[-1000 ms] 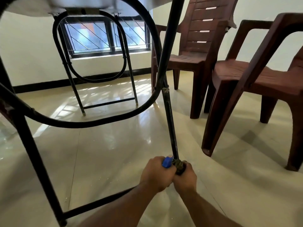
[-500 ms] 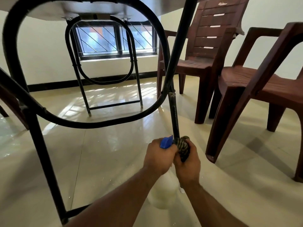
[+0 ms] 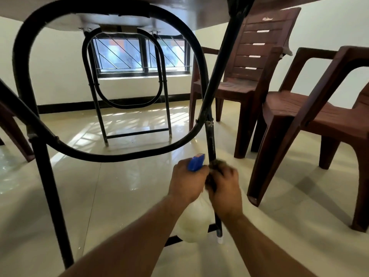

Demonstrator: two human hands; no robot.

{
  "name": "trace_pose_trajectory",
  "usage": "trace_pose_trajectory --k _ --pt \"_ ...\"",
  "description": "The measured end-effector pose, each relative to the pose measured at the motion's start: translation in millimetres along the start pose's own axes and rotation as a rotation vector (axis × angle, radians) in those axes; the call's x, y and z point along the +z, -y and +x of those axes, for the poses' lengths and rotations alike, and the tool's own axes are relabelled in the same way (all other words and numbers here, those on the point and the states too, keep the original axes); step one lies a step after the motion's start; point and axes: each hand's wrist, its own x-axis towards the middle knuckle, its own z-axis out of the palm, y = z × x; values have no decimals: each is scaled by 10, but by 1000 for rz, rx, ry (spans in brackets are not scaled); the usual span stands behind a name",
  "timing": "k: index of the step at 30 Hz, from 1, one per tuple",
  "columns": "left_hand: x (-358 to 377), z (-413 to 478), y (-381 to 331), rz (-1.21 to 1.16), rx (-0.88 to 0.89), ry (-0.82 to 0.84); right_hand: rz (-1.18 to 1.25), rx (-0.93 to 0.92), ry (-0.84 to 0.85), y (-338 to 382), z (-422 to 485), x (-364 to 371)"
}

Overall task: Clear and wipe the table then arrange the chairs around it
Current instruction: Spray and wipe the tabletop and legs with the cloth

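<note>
Down beneath the dark tabletop (image 3: 179, 11), my left hand (image 3: 187, 181) grips a white plastic spray bottle with a blue nozzle (image 3: 196, 222). My right hand (image 3: 226, 193) curls its fingers (image 3: 226, 173) round a dark crumpled cloth (image 3: 216, 164) pressed against the thin black metal table leg (image 3: 211, 140), near a brown plastic armchair (image 3: 295, 110).

looks like a plain room in someone's home — glossy tiled floor (image 3: 119, 196), barred window (image 3: 139, 54), brown plastic chairs (image 3: 255, 76) and a folding-leg surface (image 3: 179, 13) overhead.

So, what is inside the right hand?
A dark, mottled cloth shows above the right hand, wrapped around the black metal table leg. The hand covers the rest of the cloth.
</note>
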Motion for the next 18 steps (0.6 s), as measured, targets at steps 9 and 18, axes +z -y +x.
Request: trace_pose_trajectory --k 9,18 --pt "10 9 -59 35 55 11 7 -56 32 94 296 -102" --pt "-122 88 -157 -1 95 -93 -356 -415 163 -238 -84 135"
